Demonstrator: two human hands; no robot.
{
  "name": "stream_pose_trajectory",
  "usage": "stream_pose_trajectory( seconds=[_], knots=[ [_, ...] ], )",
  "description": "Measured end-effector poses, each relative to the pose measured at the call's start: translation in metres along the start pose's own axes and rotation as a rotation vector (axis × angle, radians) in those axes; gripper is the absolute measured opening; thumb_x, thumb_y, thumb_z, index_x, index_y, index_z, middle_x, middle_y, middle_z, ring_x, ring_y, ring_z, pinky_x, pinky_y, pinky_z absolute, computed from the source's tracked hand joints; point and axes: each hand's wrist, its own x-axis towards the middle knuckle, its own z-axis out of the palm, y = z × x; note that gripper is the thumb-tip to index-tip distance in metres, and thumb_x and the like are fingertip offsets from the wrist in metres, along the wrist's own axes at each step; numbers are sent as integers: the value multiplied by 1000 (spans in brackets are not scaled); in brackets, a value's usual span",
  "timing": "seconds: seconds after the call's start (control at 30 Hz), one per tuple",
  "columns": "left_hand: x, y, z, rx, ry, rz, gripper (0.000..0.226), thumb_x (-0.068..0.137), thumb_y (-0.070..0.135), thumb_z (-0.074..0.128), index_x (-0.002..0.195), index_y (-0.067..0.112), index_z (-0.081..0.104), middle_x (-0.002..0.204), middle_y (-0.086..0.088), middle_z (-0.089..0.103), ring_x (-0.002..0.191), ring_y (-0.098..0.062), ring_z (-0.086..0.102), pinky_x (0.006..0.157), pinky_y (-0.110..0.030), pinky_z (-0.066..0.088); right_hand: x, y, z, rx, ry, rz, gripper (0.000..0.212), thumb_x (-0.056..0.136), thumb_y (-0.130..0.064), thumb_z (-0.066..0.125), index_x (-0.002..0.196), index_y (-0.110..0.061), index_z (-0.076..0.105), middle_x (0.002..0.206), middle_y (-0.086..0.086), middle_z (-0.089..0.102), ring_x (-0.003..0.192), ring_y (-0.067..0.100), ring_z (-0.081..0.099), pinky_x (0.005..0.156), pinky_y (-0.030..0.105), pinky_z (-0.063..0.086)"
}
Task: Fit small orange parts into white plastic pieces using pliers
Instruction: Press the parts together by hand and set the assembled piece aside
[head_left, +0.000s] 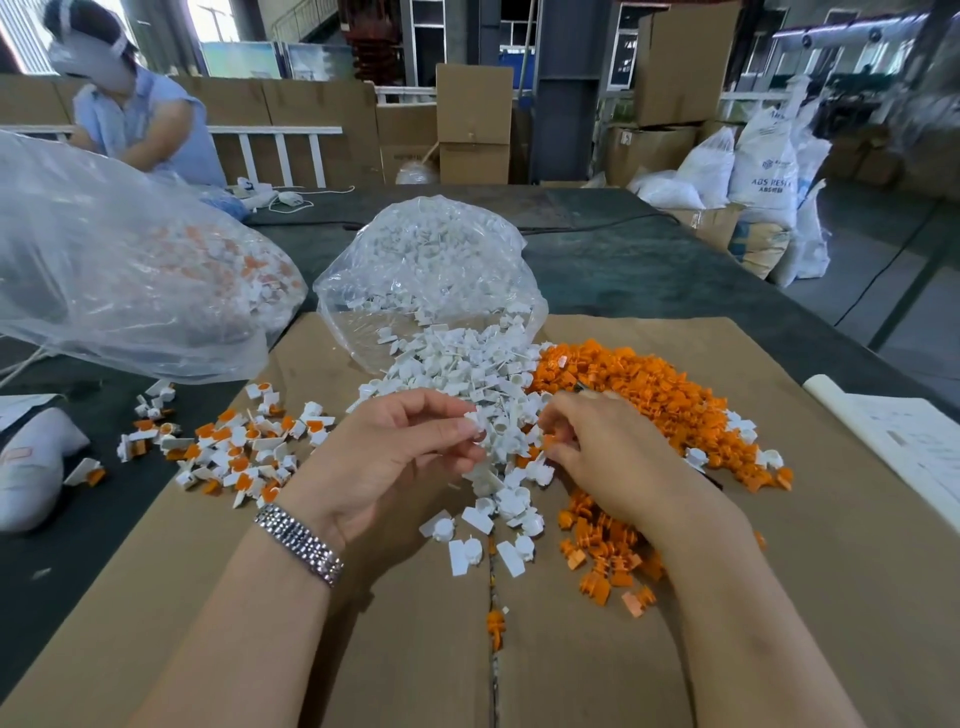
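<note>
The counter (649, 270) carries a flattened sheet of cardboard (779, 597), and everything below is placed from that sheet. Off its far-left corner slumps a big clear bag (104, 270) holding white pieces with orange showing in them, which I judge to be finished work. At the sheet's far edge a second bag (431, 260) lies open and spills a white pile (467, 364) toward the middle, and this stock looks barely dented. Right of the middle spreads an orange heap (639, 395), also large. On the sheet's left edge, running onto the bare counter, sits a scatter of fitted pieces (234, 447), white with orange seated in them; it is small beside the two raw piles, so by my reckoning most of the job remains. Over the sheet's middle, the left hand (395, 457) pinches one white piece (475, 423) between thumb and fingertips. Just beside it the right hand (608, 457) is curled, knuckles up, over the seam between the piles; a thin dark tip juts beyond its fingers, perhaps the pliers, but I cannot tell what it grips. An orange part (550, 441) shows at its fingertips, not yet seated in the held piece.
</note>
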Motion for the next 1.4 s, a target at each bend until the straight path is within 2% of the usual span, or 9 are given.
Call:
stream_pose_trajectory(
  seconds=[0.1, 0.2, 0.3, 0.37, 0.43, 0.73, 0.9, 1.0, 1.4],
  knots=[
    [2, -1, 1, -56, -20, -18, 23, 79, -1, 74, 102, -3, 73, 94, -21, 74, 81, -27, 74, 69, -26, 61, 2, -1, 1, 71, 9, 9, 24, 102, -29, 59, 125, -31, 63, 115, -2, 57, 110, 16, 49, 88, 26, 41],
    [3, -1, 1, -107, -33, -27, 17, 75, -2, 75, 90, 4, 79, 92, -19, 74, 82, -27, 74, 68, -26, 61, 3, -2, -2, 231, 102, 18, 10, 96, -25, 68, 105, -30, 67, 101, -6, 60, 87, 5, 55, 73, 19, 43],
    [3, -2, 4, -148, -18, 11, 17, 71, -8, 76, 83, 5, 78, 90, -21, 74, 83, -29, 75, 68, -25, 60, -2, -5, -12, 681, 186, 55, 11, 84, -24, 83, 89, -24, 73, 84, -4, 73, 75, 8, 69, 70, 18, 56],
    [3, -3, 8, -144, -2, 71, 18, 69, -8, 76, 79, 7, 77, 86, -21, 74, 83, -30, 76, 69, -25, 60, -6, -10, -18, 1047, 119, 15, 12, 80, -21, 84, 89, -17, 77, 81, 3, 77, 74, 15, 75, 69, 21, 60],
    [2, -4, 12, -141, 7, 127, 17, 69, -8, 75, 79, 6, 74, 84, -20, 72, 84, -31, 76, 69, -26, 60, -8, -15, -20, 1209, 63, -10, 13, 82, -18, 80, 93, -12, 78, 81, 9, 77, 76, 21, 76, 69, 22, 60],
    [-5, -4, 20, 139, 82, 262, 27, 66, 10, 85, 92, 8, 75, 96, -14, 78, 92, -24, 77, 80, -23, 60, -7, -21, -15, 1144, 55, 7, 7, 94, -14, 71, 98, -9, 75, 77, 10, 76, 71, 17, 73, 67, 21, 58],
    [-4, -3, 18, -86, 39, 230, 17, 71, 1, 78, 87, 5, 79, 98, -17, 76, 96, -32, 76, 84, -30, 60, -8, -22, -16, 993, 117, -106, 7, 96, -14, 68, 100, -14, 74, 81, 3, 75, 76, 10, 73, 75, 22, 58],
    [-4, -3, 17, -115, -16, 161, 26, 76, -5, 73, 101, -3, 73, 103, -26, 74, 96, -36, 75, 81, -29, 61, -9, -24, -14, 897, 162, -179, 8, 96, -12, 68, 100, -15, 73, 89, -2, 75, 85, 10, 72, 83, 26, 59],
    [-6, 2, 12, -83, -48, 177, 23, 77, 5, 74, 100, 5, 80, 102, -22, 76, 93, -30, 77, 75, -24, 60, -8, -32, -9, 649, 336, -264, 5, 93, -18, 73, 97, -18, 73, 89, -14, 66, 78, 5, 62, 67, 14, 47]
  ],
)
